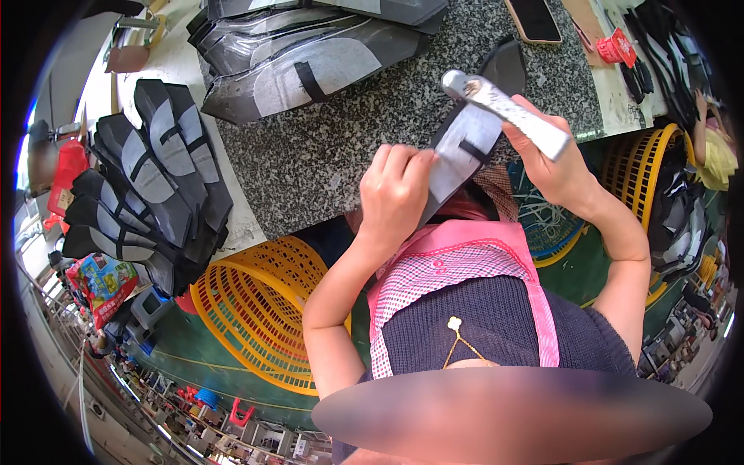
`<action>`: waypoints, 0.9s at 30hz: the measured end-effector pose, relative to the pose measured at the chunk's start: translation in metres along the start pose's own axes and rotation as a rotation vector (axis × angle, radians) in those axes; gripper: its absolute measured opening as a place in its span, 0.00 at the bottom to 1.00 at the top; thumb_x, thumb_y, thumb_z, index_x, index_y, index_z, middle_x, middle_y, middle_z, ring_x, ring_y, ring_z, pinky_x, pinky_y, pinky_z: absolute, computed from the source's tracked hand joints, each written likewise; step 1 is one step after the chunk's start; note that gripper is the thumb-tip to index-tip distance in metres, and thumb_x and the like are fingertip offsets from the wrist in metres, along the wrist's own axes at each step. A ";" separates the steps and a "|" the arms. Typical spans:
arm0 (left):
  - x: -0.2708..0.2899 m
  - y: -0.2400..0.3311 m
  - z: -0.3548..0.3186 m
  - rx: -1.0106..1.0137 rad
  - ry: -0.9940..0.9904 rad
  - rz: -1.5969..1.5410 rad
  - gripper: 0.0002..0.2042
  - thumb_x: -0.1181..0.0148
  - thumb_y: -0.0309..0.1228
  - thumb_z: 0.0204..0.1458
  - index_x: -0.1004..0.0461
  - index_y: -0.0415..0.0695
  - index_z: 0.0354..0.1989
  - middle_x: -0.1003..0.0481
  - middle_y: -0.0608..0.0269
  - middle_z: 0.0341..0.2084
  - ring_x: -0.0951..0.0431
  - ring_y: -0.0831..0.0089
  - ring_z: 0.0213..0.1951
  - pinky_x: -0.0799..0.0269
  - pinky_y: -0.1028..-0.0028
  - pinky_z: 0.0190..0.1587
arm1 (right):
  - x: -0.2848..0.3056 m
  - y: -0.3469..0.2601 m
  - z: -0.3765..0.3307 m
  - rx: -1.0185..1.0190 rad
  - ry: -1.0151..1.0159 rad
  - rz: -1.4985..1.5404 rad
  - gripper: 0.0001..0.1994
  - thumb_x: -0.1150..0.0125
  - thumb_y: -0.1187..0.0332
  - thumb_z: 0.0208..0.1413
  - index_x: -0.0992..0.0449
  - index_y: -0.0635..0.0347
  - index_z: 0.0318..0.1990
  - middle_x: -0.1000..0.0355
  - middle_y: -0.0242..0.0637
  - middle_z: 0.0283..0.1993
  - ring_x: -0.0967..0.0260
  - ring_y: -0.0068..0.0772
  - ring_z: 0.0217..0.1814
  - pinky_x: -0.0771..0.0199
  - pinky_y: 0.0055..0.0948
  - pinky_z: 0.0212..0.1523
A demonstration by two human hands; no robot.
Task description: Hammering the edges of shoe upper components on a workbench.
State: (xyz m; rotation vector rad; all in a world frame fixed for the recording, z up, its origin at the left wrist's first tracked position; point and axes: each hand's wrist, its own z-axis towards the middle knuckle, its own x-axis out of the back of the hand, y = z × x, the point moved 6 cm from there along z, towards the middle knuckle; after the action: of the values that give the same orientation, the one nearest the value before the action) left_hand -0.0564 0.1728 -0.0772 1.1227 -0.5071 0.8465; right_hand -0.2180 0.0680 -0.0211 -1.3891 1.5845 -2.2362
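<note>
A dark grey panel (444, 177) with a light grey patch and a short black strip lies slantwise over the front edge of the speckled stone tabletop (302, 174). Its edge is pinched by my left hand (394, 190), fingers curled closed. Wrapped round the white handle of a hammer is my right hand (550, 159). The hammer (504, 106) has a rounded metal head, seen above the panel; whether it touches the panel I cannot tell. Part of the panel is hidden behind the hammer and my hands.
Similar panels lie in a stack (325, 66) at the far side and a fanned pile (163, 167) at left. A phone (535, 19) and a red roll (616, 48) rest at far right. Yellow plastic baskets (260, 310) stand below the table; another person's arm (701, 128) shows at right.
</note>
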 end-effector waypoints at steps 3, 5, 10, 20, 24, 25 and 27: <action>-0.010 0.004 0.022 -0.010 0.035 -0.012 0.05 0.30 0.25 0.48 0.19 0.41 0.33 0.24 0.61 0.28 0.23 0.61 0.32 0.25 0.65 0.35 | -0.016 0.019 -0.012 -0.179 -0.197 -0.061 0.07 0.44 0.72 0.59 0.34 0.64 0.42 0.27 0.56 0.26 0.26 0.63 0.33 0.29 0.52 0.31; -0.003 -0.002 0.031 0.046 -0.066 -0.043 0.05 0.31 0.24 0.48 0.19 0.41 0.32 0.24 0.61 0.28 0.23 0.60 0.32 0.25 0.65 0.36 | -0.022 0.025 -0.017 -0.077 -0.191 -0.166 0.08 0.44 0.70 0.61 0.33 0.64 0.42 0.28 0.56 0.24 0.26 0.62 0.32 0.29 0.53 0.31; 0.000 0.005 0.022 -0.050 -0.139 0.029 0.07 0.33 0.25 0.46 0.18 0.39 0.33 0.25 0.61 0.28 0.26 0.62 0.37 0.28 0.64 0.38 | -0.014 0.040 -0.008 -0.105 -0.139 -0.074 0.08 0.45 0.69 0.61 0.31 0.65 0.41 0.28 0.52 0.25 0.26 0.62 0.31 0.28 0.49 0.30; 0.007 -0.010 0.014 0.090 -0.279 -0.023 0.08 0.31 0.26 0.45 0.18 0.40 0.34 0.23 0.64 0.29 0.26 0.63 0.38 0.28 0.64 0.41 | -0.020 0.029 -0.009 -0.095 -0.197 -0.023 0.12 0.46 0.62 0.67 0.32 0.64 0.40 0.26 0.51 0.25 0.26 0.60 0.30 0.28 0.49 0.29; 0.009 0.003 0.002 -0.130 -0.210 0.103 0.11 0.37 0.24 0.45 0.20 0.39 0.39 0.25 0.62 0.33 0.27 0.63 0.40 0.28 0.66 0.41 | -0.012 0.005 -0.010 -0.062 -0.105 0.034 0.08 0.45 0.67 0.63 0.32 0.63 0.40 0.28 0.53 0.26 0.25 0.61 0.32 0.28 0.49 0.29; 0.010 0.003 0.004 -0.158 -0.226 0.100 0.10 0.37 0.24 0.46 0.20 0.39 0.39 0.25 0.61 0.33 0.27 0.63 0.40 0.28 0.66 0.41 | -0.018 0.004 -0.015 -0.119 -0.196 0.072 0.07 0.43 0.70 0.61 0.33 0.63 0.39 0.27 0.53 0.26 0.26 0.62 0.32 0.27 0.50 0.31; 0.011 -0.004 0.006 -0.145 -0.264 0.011 0.10 0.37 0.24 0.45 0.19 0.39 0.38 0.24 0.61 0.33 0.26 0.62 0.40 0.28 0.66 0.42 | -0.035 0.013 -0.023 -0.090 -0.321 -0.089 0.08 0.42 0.69 0.61 0.34 0.62 0.40 0.27 0.53 0.26 0.26 0.62 0.32 0.28 0.54 0.32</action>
State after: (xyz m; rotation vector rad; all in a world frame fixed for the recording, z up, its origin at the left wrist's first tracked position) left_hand -0.0463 0.1698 -0.0689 1.1033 -0.7820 0.6620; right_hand -0.2194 0.0966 -0.0544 -1.7680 1.5545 -1.8811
